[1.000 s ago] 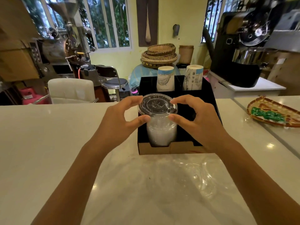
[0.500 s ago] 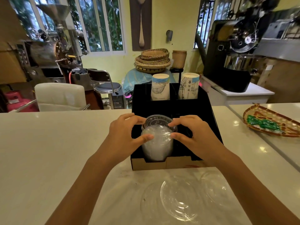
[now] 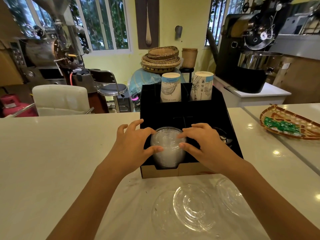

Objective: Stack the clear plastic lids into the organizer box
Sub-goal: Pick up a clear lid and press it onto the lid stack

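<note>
Left paper cup (image 3: 170, 88) in the organizer box bears small print, seemingly "Statue of Liberty"; other print is illegible.

Clear glossy plastic lids (image 3: 194, 205), matt cardboard organizer box (image 3: 223, 108)

Single head view, facing forward and down, close over counter (image 3: 52, 153)

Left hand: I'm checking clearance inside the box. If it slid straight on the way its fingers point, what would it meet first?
The left hand points right, across the stack of clear lids. It would probably meet the right hand's fingertips first, though depth is uncertain.
</note>
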